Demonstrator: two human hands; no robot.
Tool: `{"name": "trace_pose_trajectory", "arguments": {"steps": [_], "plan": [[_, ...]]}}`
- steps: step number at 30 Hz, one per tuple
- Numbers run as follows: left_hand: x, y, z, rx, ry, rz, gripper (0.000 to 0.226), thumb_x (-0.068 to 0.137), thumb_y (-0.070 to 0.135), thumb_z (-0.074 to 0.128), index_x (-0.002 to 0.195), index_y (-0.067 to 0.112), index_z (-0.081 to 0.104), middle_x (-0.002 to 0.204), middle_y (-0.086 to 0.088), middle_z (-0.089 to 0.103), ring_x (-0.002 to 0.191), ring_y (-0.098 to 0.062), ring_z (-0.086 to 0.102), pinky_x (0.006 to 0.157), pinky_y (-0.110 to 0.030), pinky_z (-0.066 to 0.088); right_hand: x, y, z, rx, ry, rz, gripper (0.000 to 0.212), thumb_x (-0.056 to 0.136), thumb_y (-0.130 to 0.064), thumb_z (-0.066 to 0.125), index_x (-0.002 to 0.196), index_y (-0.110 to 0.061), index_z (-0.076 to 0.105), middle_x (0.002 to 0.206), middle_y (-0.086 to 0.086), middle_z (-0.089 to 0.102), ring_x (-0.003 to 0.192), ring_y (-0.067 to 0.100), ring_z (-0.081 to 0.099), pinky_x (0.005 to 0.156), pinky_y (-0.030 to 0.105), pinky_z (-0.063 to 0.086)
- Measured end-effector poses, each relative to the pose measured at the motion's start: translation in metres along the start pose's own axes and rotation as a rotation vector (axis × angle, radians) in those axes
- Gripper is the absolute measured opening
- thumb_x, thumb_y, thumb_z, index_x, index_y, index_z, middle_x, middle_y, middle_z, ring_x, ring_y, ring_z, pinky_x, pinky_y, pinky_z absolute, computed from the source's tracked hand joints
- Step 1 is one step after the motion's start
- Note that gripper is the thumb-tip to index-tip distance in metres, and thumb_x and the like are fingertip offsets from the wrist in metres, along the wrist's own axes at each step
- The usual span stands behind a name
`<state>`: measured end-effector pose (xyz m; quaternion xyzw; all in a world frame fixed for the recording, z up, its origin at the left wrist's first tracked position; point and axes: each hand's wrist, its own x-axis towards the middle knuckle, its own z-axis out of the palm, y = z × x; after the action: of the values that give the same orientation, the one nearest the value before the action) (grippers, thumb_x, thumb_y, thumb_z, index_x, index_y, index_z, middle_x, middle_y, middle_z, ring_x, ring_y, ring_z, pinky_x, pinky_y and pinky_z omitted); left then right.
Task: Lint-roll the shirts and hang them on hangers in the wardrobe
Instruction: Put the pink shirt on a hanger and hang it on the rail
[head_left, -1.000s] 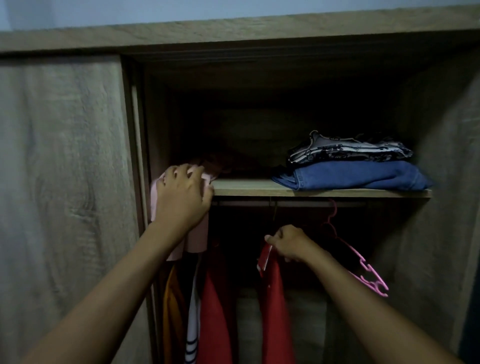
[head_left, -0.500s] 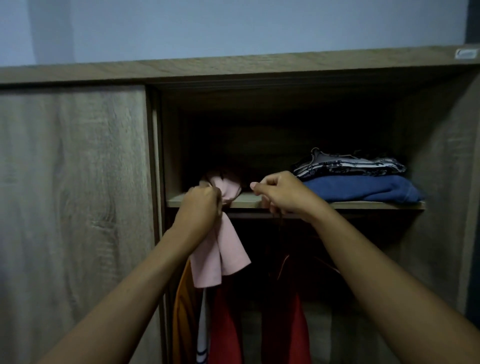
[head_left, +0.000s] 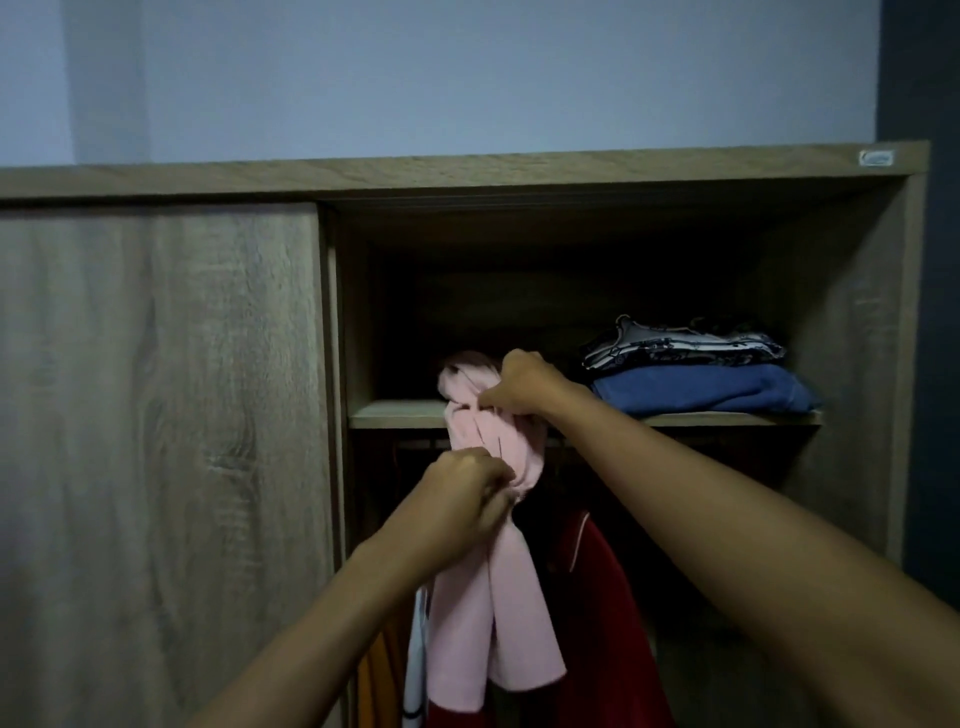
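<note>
A pink shirt (head_left: 488, 613) hangs bunched in front of the open wardrobe (head_left: 571, 179), its top still over the front edge of the shelf (head_left: 395, 413). My right hand (head_left: 524, 387) grips the shirt's upper part at shelf height. My left hand (head_left: 467, 493) grips the shirt lower down, just below the rail (head_left: 558, 443). A red garment (head_left: 608, 597) hangs on the rail behind the pink shirt. No lint roller is in view, and I see no hanger in the pink shirt.
Folded clothes lie on the shelf's right: a blue garment (head_left: 701, 387) under a black-and-white patterned one (head_left: 680, 345). The wardrobe's sliding door (head_left: 156, 441) covers the left half. An orange garment (head_left: 376, 670) and a white striped one (head_left: 415, 670) hang at the lower left.
My right hand left the red garment and rose to the shelf, taking hold of the pink shirt. My left hand pulled the shirt off the shelf and downward. The view tilted up.
</note>
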<state>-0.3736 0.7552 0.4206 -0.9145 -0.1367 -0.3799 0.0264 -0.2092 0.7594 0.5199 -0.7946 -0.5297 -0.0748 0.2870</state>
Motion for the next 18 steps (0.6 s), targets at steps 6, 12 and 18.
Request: {"name": "trace_pose_trajectory", "arguments": {"steps": [6, 12, 18], "plan": [[0.002, -0.012, -0.029, -0.182, 0.192, -0.385, 0.041, 0.094, 0.053, 0.055, 0.099, 0.016, 0.073, 0.086, -0.001, 0.074, 0.078, -0.011, 0.068, 0.074, -0.035, 0.058, -0.019, 0.017, 0.012, 0.191, 0.202, -0.062, 0.020, 0.083, -0.024, 0.074, 0.073, -0.008, 0.069, 0.074, 0.007, 0.066, 0.073, 0.023, 0.066, 0.057, 0.034, 0.050], [0.020, -0.017, -0.051, -0.495, 0.076, -0.746, 0.063, 0.090, 0.072, 0.044, 0.106, 0.017, 0.072, 0.088, -0.005, 0.072, 0.075, -0.025, 0.071, 0.066, -0.042, 0.058, -0.093, 0.028, 0.022, 0.405, 0.397, -0.358, 0.010, 0.076, -0.015, 0.066, 0.079, -0.010, 0.075, 0.072, 0.000, 0.066, 0.066, 0.011, 0.059, 0.061, 0.033, 0.047], [0.040, -0.022, -0.026, -0.748, 0.105, -0.849, 0.065, 0.083, 0.060, 0.067, 0.130, 0.016, 0.059, 0.121, -0.013, 0.065, 0.100, -0.027, 0.064, 0.075, -0.035, 0.053, -0.155, 0.044, 0.040, 0.469, 0.293, -0.517, 0.031, 0.078, -0.021, 0.063, 0.103, -0.009, 0.076, 0.091, -0.003, 0.064, 0.083, 0.008, 0.060, 0.077, 0.016, 0.045]]}}
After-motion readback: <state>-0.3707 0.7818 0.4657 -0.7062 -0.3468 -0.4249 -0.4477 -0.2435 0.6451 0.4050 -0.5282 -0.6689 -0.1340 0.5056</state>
